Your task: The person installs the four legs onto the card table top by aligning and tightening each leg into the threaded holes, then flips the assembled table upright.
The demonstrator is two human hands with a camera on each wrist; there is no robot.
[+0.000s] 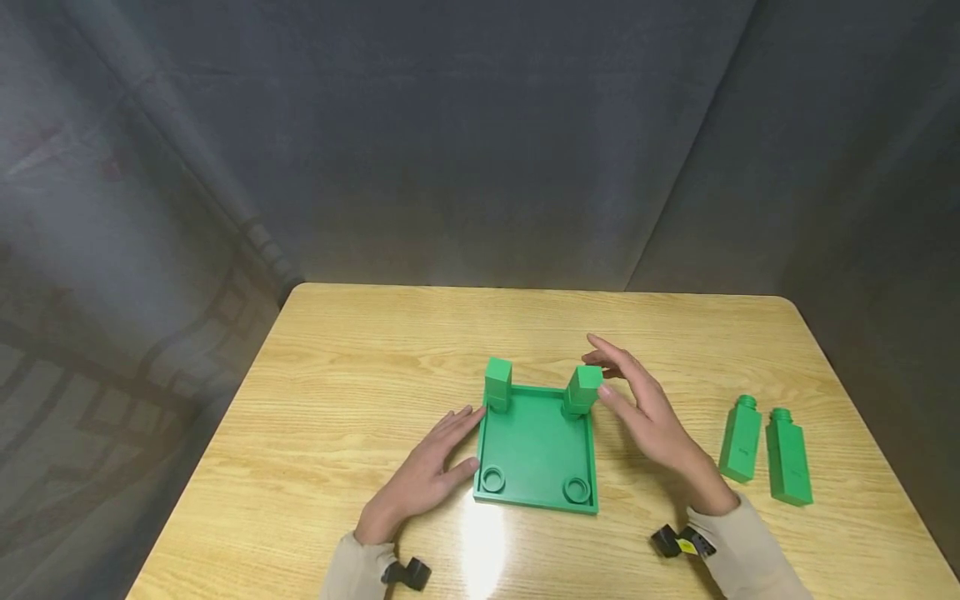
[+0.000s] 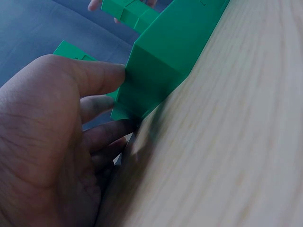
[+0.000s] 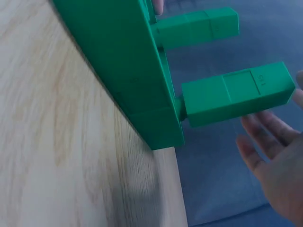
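Left hand [image 1: 422, 477] spread, touching green tray [image 1: 536, 454], right hand [image 1: 651, 417] relaxed beside leg [image 1: 585, 385], long axis upright, neck [image 3: 180, 109] down

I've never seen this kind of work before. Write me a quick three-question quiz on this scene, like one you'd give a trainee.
1. How many green posts stand upright on the green square tray?

2. True or false: the left hand touches the tray.

3. Where do the two loose green posts lie, seen from the person's side?
A) Left of the tray
B) Inside the tray
C) Right of the tray

Key:
1. Two, at the far corners.
2. True; its thumb meets the edge.
3. C, on the wooden table.
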